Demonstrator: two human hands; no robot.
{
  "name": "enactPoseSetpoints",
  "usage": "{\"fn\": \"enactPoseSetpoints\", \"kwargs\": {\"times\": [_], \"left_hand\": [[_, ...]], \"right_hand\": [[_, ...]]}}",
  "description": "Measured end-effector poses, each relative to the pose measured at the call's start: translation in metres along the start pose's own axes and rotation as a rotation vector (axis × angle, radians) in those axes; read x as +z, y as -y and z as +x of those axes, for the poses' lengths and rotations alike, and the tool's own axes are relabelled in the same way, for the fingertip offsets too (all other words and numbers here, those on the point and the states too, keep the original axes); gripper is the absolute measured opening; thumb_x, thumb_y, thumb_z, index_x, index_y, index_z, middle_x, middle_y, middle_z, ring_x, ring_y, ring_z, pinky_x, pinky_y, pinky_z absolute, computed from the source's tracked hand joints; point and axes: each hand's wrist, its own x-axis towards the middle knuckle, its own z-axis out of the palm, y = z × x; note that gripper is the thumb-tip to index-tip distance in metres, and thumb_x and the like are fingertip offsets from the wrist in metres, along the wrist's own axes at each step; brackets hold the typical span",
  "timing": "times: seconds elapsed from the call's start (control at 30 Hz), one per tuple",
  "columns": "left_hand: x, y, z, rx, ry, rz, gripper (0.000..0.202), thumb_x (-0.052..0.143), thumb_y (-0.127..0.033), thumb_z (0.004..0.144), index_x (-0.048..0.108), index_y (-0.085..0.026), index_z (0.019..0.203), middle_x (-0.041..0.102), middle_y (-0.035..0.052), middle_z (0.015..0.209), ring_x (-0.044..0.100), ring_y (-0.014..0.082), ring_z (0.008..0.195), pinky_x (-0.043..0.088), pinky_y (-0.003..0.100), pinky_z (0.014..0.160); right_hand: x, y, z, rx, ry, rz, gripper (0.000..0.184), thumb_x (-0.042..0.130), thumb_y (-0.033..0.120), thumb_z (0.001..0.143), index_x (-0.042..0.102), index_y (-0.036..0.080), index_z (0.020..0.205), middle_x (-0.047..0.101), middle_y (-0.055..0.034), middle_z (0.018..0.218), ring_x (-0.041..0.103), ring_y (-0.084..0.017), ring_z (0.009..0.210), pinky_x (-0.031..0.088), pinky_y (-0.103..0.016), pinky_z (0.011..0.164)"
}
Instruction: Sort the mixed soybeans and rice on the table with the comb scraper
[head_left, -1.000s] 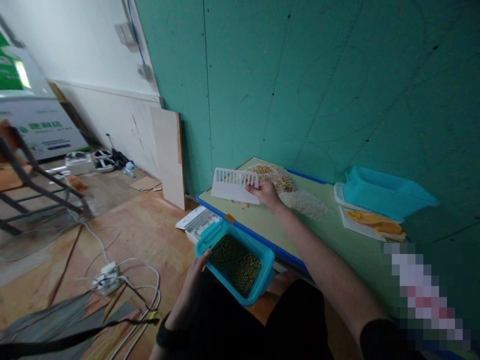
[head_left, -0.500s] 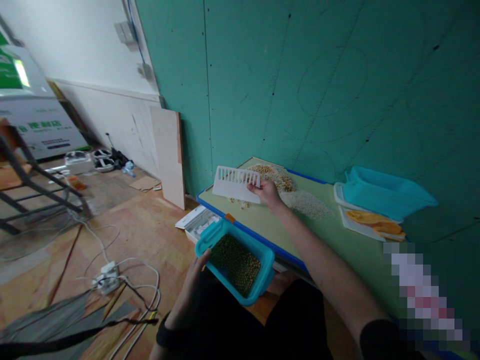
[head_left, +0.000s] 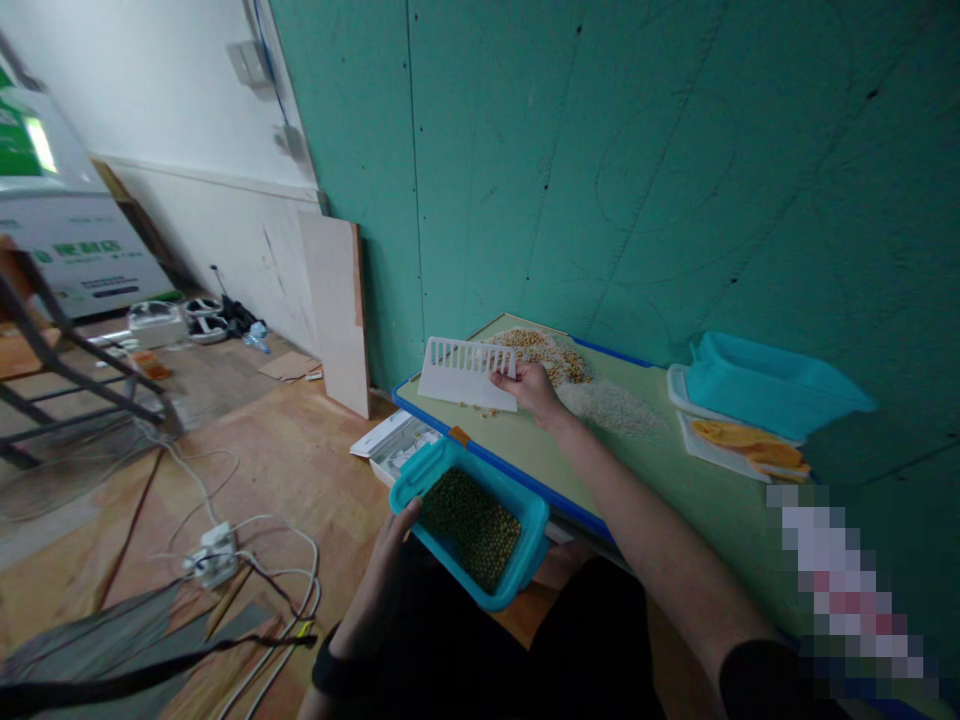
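Head cam: wht slotted plate (head_left: 463,386) in R hand (head_left: 535,388)

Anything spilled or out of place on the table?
Yes: yellow kernels and white grains lie loose on the table, outside any container. A few stray kernels sit apart from the heaps, near the slotted white scraper in the right hand.

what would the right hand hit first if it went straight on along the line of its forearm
Beyond the white slotted scraper it holds, the right hand would probably meet the green wall first; depth is unclear, so a low path might brush the grain pile.
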Motion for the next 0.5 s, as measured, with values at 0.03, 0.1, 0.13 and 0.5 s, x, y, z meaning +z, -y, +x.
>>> {"fn": "enactPoseSetpoints", "kwargs": {"times": [0.03,0.1,0.13,0.5], "left_hand": [[-0.0001,0.0,0.0008,0.022,-0.008,-0.002,0.045,0.077,-0.033,0.08,0.072,-0.016,0.122,0.075,0.0128,0.127,0.048,0.0334,0.143,0.046,0.042,0.113],[0.0001,0.0012,0.0004,0.026,-0.005,-0.008,0.045,0.077,-0.033,0.08,0.072,-0.017,0.121,0.075,0.0122,0.127,0.047,0.0339,0.144,0.046,0.042,0.114],[0.0003,0.0022,-0.0005,0.016,0.0,-0.008,0.046,0.076,-0.036,0.081,0.072,-0.017,0.123,0.076,0.0126,0.125,0.049,0.035,0.142,0.047,0.045,0.112],[0.0,0.005,-0.0025,-0.03,0.016,0.004,0.052,0.071,-0.044,0.084,0.068,-0.018,0.129,0.076,0.0139,0.123,0.056,0.0365,0.136,0.052,0.046,0.107]], "right_hand": [[0.0003,-0.0002,-0.0003,0.004,0.004,0.003,0.045,0.09,0.052,0.054,0.077,0.016,0.077,0.076,-0.0052,0.075,0.067,-0.02,0.068,0.055,-0.034,0.065],[0.0012,-0.0005,-0.0011,0.012,0.013,0.01,0.046,0.091,0.053,0.054,0.077,0.015,0.077,0.075,-0.0046,0.073,0.067,-0.02,0.067,0.054,-0.033,0.064],[0.0017,-0.0005,-0.0014,0.014,0.016,0.015,0.046,0.091,0.053,0.054,0.077,0.015,0.076,0.074,-0.0043,0.072,0.067,-0.019,0.067,0.054,-0.032,0.063],[-0.0008,0.0035,-0.0059,0.1,0.059,0.058,0.047,0.091,0.052,0.05,0.075,0.015,0.074,0.074,-0.0041,0.073,0.064,-0.018,0.065,0.047,-0.027,0.057]]}}
